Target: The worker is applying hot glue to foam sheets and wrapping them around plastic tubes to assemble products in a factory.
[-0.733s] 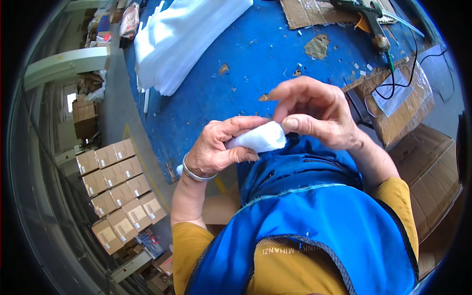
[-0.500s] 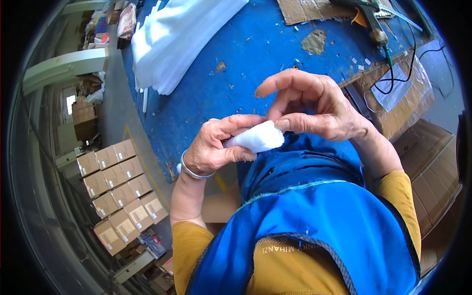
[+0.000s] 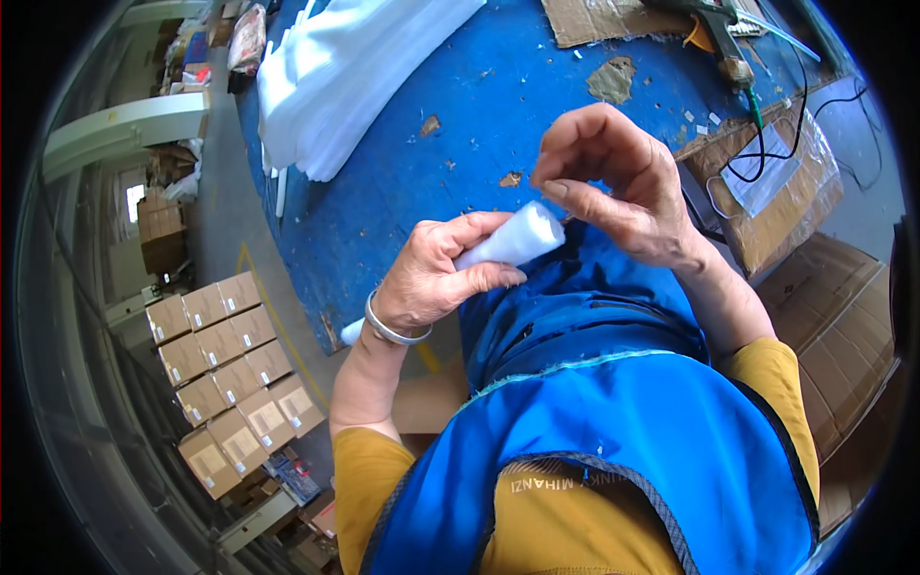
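Left hand wrapped around a white foam roll, fingers pressed closed on it, held above the near edge of the blue table, close to the body. Right hand at the roll's upper end, fingers curled, thumb tip just beside the foam; contact cannot be confirmed. Stack of white foam sheets lies well apart, far left. Cardboard boxes on floor, 1 cluster.

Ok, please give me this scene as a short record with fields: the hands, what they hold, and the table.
left hand: closed around a white foam roll
right hand: fingers curled, at the roll's upper end
table: blue, worn and chipped
on table: stack of white foam sheets, cardboard piece
floor, person's left: stacked cardboard boxes
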